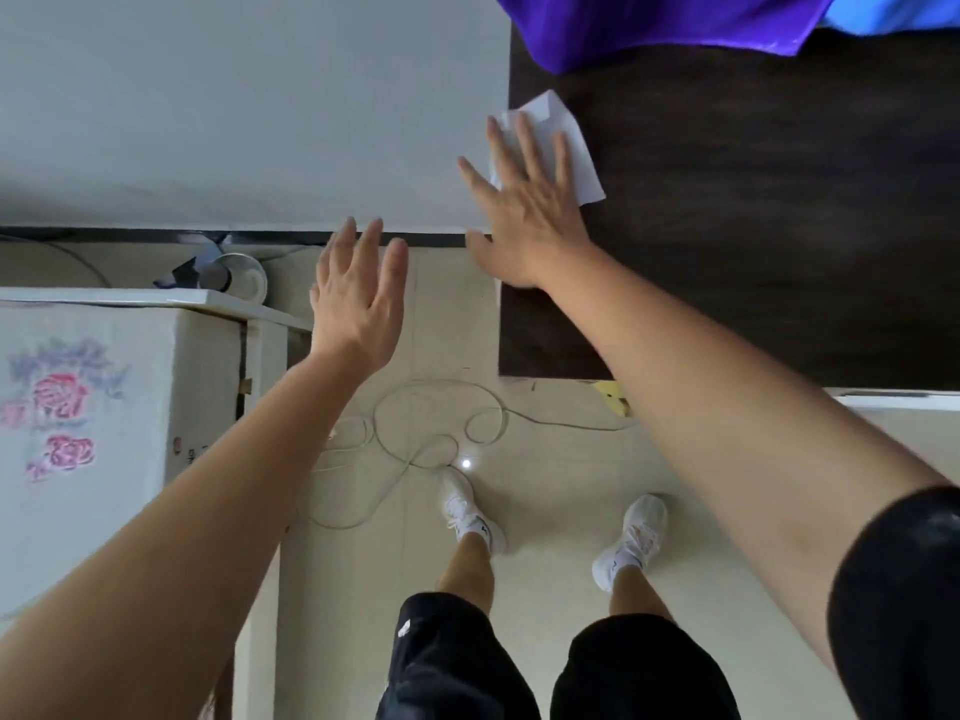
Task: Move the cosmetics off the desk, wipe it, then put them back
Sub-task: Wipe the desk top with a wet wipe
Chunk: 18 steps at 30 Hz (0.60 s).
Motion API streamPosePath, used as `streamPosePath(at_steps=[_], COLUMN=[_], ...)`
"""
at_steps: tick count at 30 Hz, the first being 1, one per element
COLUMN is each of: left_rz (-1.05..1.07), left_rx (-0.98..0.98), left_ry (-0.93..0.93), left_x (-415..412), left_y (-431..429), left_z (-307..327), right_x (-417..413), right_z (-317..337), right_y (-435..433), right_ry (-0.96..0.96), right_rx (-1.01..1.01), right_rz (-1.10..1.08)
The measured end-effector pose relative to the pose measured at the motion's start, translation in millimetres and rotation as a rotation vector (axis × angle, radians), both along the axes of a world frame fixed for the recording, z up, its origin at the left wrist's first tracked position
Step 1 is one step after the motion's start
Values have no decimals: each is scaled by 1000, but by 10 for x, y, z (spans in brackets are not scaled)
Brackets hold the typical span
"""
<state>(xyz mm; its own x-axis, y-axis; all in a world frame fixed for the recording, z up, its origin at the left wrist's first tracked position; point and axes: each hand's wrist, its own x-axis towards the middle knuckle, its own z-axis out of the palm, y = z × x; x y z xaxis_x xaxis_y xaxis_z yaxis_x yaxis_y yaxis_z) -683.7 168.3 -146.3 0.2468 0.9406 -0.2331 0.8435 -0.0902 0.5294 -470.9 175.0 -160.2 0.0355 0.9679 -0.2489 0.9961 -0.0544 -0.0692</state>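
"Dark wood-grain worktop (753, 226), one white tissue (579, 158) on it. Where does the job stand?"

"About midway, by the look of it. No cosmetics show on the stretch in view, so the clearing-off seems done. Wiping is the step in hand. Putting them back is yet to come."

"And the tissue?"

"Folded and slightly crumpled, one corner lifting. It lies at the worktop's left edge, next to the wall (234, 96), pinned flat under the right hand (524, 210)."

"Gripped?"

"No. The fingers (525, 148) are straight and spread, pressing down on it, nothing curled round it. The thumb reaches past the worktop's edge."

"The other hand?"

"The left hand (358, 298) hangs in the air, off the worktop and above the floor (545, 459). Its fingers (369, 241) are straight and loose, and it holds nothing."

"Anything else on the surface?"

"Purple cloth (649, 23) drapes over the far edge, with blue cloth (893, 10) beside it. Whether the rest of the top has been wiped cannot be told."

"Around it?"

"A thin cable (436, 407) loops across the floor by the person's white shoes (470, 511). A white cabinet (104, 381) with a rose print stands to the left."
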Motion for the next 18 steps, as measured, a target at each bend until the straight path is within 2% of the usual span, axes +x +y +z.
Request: streamPosePath(at_steps=[3, 5, 8, 14, 18], left_rz=[-76, -66, -58, -305, -466], left_rx=[-24, -24, -12, 175, 233], left_ry=[52, 23, 14, 146, 236], left_x=[225, 481, 878, 1661, 2052], left_y=[130, 169, 141, -118, -374], left_z=[-4, 11, 26, -21, -85], right_x=[-25, 58, 458, 1814, 2834], right_z=[27, 61, 45, -16, -30], right_y=[-687, -1216, -1767, -2515, -2646], right_ry=[82, 124, 121, 51, 53], right_rx=[28, 16, -7, -8, -91], right_rz=[87, 127, 72, -435, -807])
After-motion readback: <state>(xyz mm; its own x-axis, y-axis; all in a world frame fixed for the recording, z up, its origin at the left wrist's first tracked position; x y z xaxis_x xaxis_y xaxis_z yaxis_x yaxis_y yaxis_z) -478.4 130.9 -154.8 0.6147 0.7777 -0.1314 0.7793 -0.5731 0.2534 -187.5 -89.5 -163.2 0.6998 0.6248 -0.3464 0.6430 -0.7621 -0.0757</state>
